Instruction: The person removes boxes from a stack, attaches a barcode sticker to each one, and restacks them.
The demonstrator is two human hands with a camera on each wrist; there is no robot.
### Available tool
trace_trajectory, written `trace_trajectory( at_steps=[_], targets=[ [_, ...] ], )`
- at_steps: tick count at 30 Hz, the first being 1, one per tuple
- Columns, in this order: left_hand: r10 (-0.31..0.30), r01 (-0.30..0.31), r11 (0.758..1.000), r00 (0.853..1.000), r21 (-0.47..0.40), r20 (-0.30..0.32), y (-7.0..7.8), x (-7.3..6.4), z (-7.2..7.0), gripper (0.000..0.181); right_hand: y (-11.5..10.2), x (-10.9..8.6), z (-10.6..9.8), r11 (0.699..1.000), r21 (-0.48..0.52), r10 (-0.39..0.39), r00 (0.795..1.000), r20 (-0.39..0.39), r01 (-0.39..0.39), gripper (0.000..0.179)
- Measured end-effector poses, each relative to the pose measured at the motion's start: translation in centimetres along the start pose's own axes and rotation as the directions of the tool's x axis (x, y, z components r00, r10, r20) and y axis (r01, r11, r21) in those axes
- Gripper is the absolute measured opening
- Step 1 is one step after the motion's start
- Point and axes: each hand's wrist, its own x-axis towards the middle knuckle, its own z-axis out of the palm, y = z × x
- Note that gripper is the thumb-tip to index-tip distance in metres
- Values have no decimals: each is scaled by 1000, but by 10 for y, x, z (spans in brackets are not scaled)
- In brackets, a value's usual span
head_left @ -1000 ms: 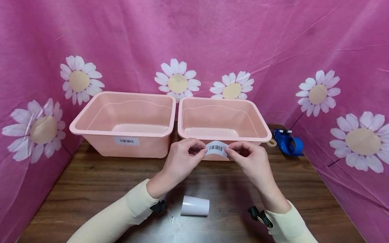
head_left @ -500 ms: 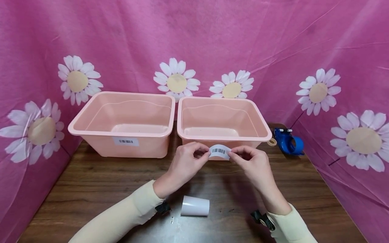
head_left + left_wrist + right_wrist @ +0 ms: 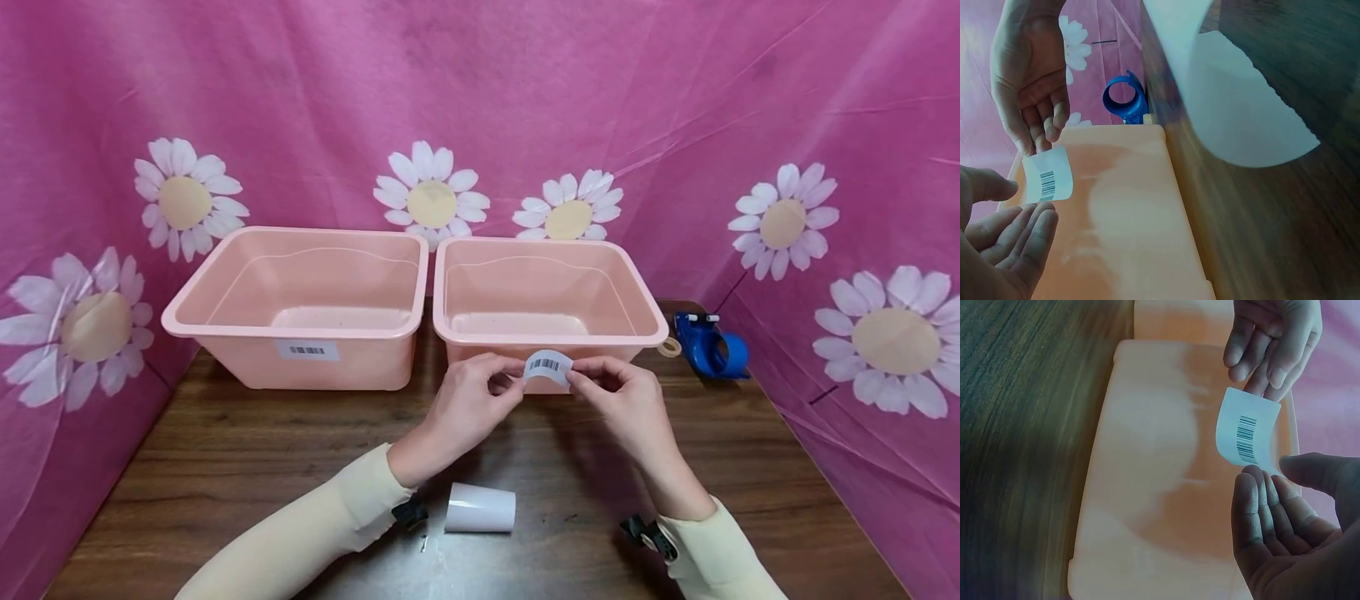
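Between my two hands a white barcode label (image 3: 546, 367) is bowed upward in the middle, in front of the right pink bin (image 3: 487, 353). My left hand (image 3: 474, 402) pinches its left end between thumb and fingers. The opposite end is pinched by my right hand (image 3: 628, 403). Both wrist views show the label (image 3: 1246, 431) curved and apart from the bin's front wall (image 3: 1129, 200). Another barcode label (image 3: 307, 350) lies flat on the front of the left pink bin (image 3: 360, 367), just below its rim.
A curled piece of white paper (image 3: 481, 508) rests on the wooden table (image 3: 300, 450), near the front. Beyond the right bin stand a blue tape dispenser (image 3: 708, 348) and a small tan ring (image 3: 669, 347). A pink flowered cloth (image 3: 480, 83) hangs behind the bins.
Both hands stay on the label. The left hand has shifted right toward the right hand, and the label bows more strongly. The view has turned slightly.
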Motion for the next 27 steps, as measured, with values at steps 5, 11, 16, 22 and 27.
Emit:
trace_trajectory(
  at_steps=[5, 11, 16, 22, 27],
  targets=[
    [-18, 18, 1000, 1000, 11, 16, 0, 0, 1, 26, 2, 1, 0, 1000, -4, -9, 1000, -7, 9, 18],
    [-35, 35, 999, 999, -2, 22, 0, 1, 2, 30, 4, 3, -1, 1000, 9, 12, 1000, -12, -12, 20],
    [-49, 49, 999, 998, -7, 29, 0, 1, 3, 32, 6, 4, 0, 1000, -3, 20, 999, -25, -20, 21],
    [-54, 55, 998, 998, -5, 38, -1, 2, 5, 33, 9, 7, 3, 1000, 3, 20, 999, -50, -20, 19],
    [-43, 43, 999, 999, -10, 34, -2, 2, 6, 33, 11, 10, 5, 1000, 16, 27, 996, -81, -26, 18]
  ],
)
